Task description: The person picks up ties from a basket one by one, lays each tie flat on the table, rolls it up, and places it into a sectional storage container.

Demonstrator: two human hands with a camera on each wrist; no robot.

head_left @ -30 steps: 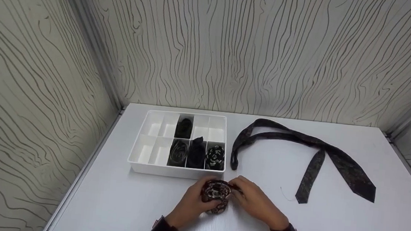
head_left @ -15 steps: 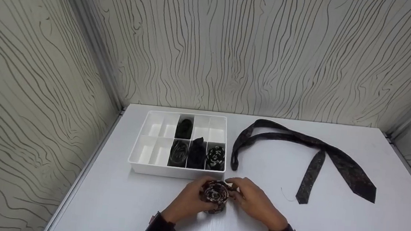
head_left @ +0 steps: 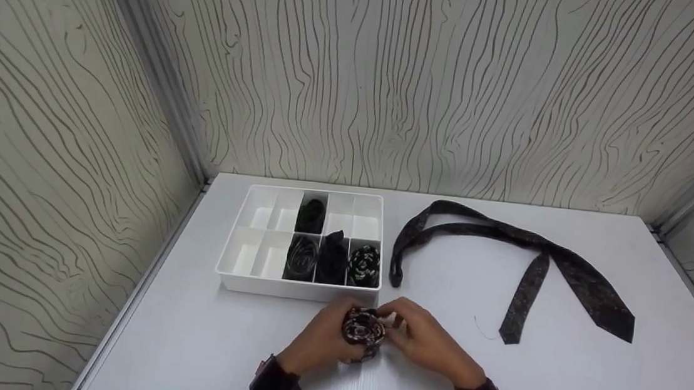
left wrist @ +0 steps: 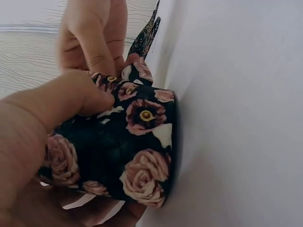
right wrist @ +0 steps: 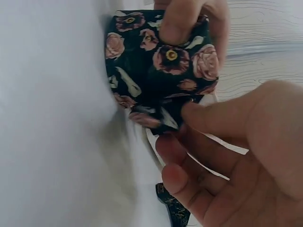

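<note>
A dark necktie with pink flowers, wound into a roll (head_left: 363, 328), stands on the table in front of the white tray. My left hand (head_left: 323, 339) grips the roll from the left, its thumb (left wrist: 71, 99) pressed on the floral cloth. On the other side, my right hand (head_left: 428, 341) pinches the tie's short loose end (right wrist: 161, 114) between thumb and fingers. Part of the roll is hidden behind my left hand in the head view. A second dark, patterned necktie (head_left: 590, 282) lies unrolled at the right, looped, with both pointed ends toward the front.
The white divided tray (head_left: 298, 289) sits just beyond my hands. Rolled dark ties fill several compartments, including a white-patterned roll (head_left: 364, 267) at the front right corner. A thin thread (head_left: 483, 329) lies near the unrolled tie. Patterned walls (head_left: 357, 83) enclose the table at back and sides.
The loose end has shortened against the roll, and the coil looks tighter and rounder. My right fingers have shifted slightly left along it. The tray and the unrolled tie have stayed put.
</note>
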